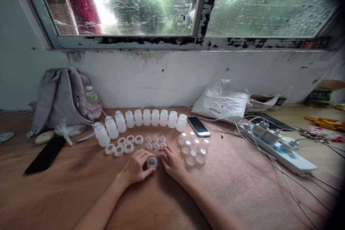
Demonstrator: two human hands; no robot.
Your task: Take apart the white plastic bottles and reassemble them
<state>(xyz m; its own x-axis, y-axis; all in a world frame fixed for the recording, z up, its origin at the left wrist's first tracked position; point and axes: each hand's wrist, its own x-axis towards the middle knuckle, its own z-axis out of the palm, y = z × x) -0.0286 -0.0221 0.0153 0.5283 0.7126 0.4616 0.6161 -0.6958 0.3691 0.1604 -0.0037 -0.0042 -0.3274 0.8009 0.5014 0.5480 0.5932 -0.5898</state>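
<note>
My left hand (138,166) is closed around a clear baby bottle nipple in its collar ring (152,162), low over the table. Just right of it, my right hand (170,161) has its fingers stretched forward and holds nothing visible. Its fingertips are close to two short rows of clear nipples (155,139); contact cannot be made out. Left of these lie several loose collar rings (128,147). Frosted white bottles (147,117) stand in an arc behind, and the leftmost ones (101,134) carry tops. Clear domed caps (191,158) with white spots are grouped right of my right hand.
A phone (198,126) lies behind the caps. On the right, a white power strip (283,151) trails cables across the table, near a silvery plastic bag (221,100). To the left are a grey backpack (61,97) and a black flat object (45,155). A wall with a window closes off the back.
</note>
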